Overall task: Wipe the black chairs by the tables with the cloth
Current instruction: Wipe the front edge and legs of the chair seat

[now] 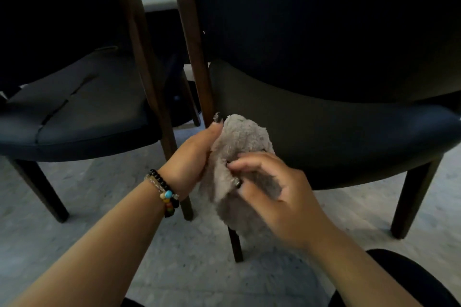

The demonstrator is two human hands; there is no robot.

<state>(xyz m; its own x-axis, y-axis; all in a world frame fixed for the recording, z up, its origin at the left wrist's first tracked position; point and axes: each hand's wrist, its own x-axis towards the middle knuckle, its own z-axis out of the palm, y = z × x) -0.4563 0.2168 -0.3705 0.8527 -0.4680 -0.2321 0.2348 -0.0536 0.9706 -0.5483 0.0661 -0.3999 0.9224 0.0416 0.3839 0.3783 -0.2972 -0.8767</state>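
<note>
While both hands work grey fleecy cloth (239, 157) in air, no wiping contact visible. Left hand (194, 157) grips cloth's left edge, thumb up alongside it; beaded bracelets (164, 192) on wrist. Right hand (274, 187) has curled fingers pinching cloth's front fold. Cloth hangs bunched in front of right black chair (336, 112), near its seat's left front corner; touching seat or not, cannot tell. Second black chair (82, 107) stands left, apart. Step judged: refolding cloth between wipes. Next move needs flat pad pressed on seat, one hand freed.
</note>
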